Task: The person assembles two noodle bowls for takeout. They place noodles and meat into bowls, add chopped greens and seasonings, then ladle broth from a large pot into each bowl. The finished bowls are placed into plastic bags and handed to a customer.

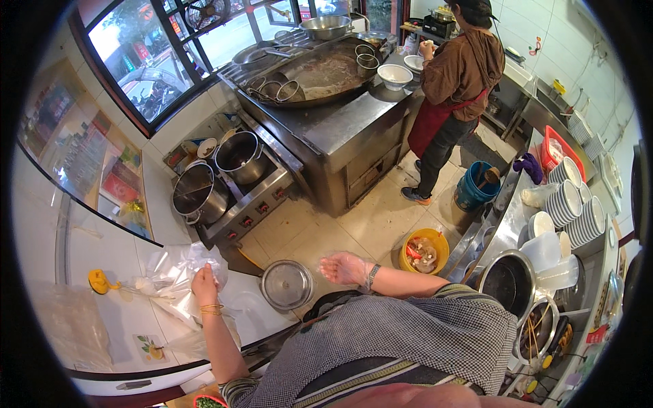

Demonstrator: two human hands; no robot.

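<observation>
Head view: my left hand [205,285], bare, curled narrow on clear crinkled plastic bag [173,268], left of frame. My right hand [345,268], frame centre, wide, palm up, apparently sheathed in thin clear plastic film [358,265]. Judged done: right-hand covering. Judged remaining: bag handling.

bags [179,266]: plas., glossy | lid [287,283]: mtl., smooth | smock [388,326]: cloth, matt | bkt [476,189]: plas., smooth

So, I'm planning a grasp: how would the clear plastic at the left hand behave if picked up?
The clear plastic is likely floppy, since it shows loose creases beside the left hand. It is probably light, as it looks thin and see-through. Its glossy highlights suggest it may be slippery.
</observation>
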